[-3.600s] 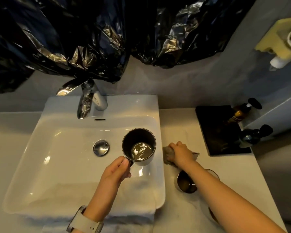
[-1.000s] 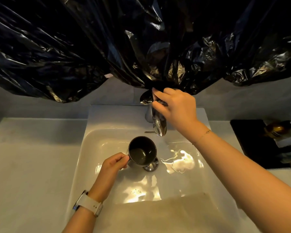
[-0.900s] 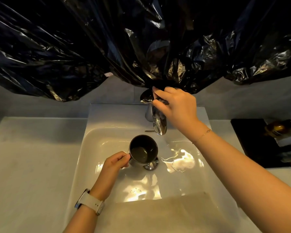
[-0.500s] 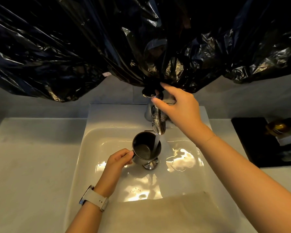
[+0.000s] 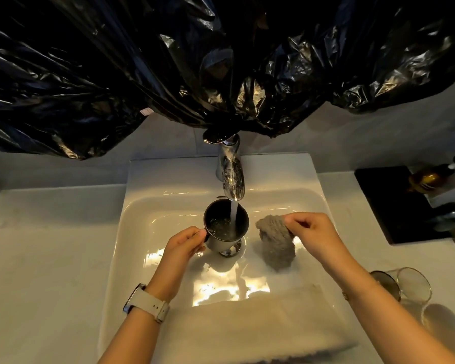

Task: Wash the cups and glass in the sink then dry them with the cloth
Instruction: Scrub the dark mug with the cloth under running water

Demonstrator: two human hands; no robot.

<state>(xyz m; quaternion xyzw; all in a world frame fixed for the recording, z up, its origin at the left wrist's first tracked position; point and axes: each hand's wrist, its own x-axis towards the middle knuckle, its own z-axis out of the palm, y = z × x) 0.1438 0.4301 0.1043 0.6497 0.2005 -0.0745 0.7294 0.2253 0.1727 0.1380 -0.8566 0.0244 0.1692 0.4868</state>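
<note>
- Left hand [image 5: 185, 244], head view: fingers and thumb curl round the handle of the dark metal cup [image 5: 226, 227], holding it upright over the drain in the sink [image 5: 168, 206].
- Water runs from the faucet [image 5: 231, 179] straight into the cup; the inside looks part filled and rippling.
- Right hand [image 5: 314, 232]: fingertips pinch the top of a grey scrubbing pad [image 5: 276, 241], which hangs just right of the cup, apart from it.
- Glass [image 5: 413, 285] and a second cup [image 5: 384, 283] lie on the counter at right, well clear of the basin.
- Pale cloth [image 5: 247, 324] drapes over the near rim of the sink.
- Step judged: rinse and fill of the first cup; washing barely begun, drying not yet started.
- Next move calls for: pad brought into the cup mouth, cup kept steady by its handle while the inside is scrubbed.
</note>
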